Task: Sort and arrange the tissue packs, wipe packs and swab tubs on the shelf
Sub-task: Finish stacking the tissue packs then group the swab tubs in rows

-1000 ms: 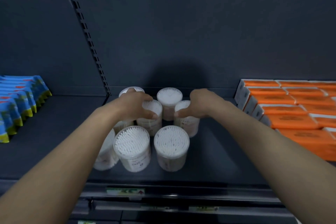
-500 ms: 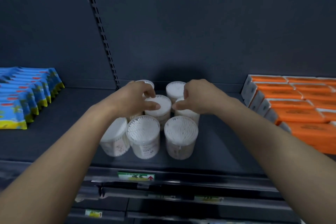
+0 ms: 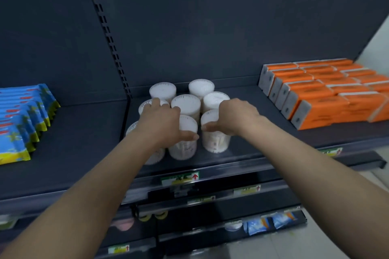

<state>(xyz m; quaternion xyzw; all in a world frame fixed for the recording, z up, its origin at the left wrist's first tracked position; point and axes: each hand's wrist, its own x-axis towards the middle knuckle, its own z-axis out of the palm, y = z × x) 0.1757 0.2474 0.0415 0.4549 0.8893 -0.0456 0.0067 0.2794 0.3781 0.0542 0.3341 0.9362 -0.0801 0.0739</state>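
Several white swab tubs stand clustered at the middle of the dark shelf. My left hand lies spread over the front-left tubs, a straight finger touching a middle-row lid and the thumb laid across the front-middle tub. My right hand covers the front-right tub, thumb against its left rim and fingers curled over its far side. Blue wipe packs stand in a row at the far left. Orange tissue packs are stacked at the right.
A slotted upright post splits the back panel just left of the tubs. Bare shelf lies between the tubs and each group of packs. A price label sits on the front rail, and lower shelves hold small blue sachets.
Both hands have drawn back from the middle-row tubs to the front row. The view has shifted, so the tubs sit further left and the orange packs show more fully.
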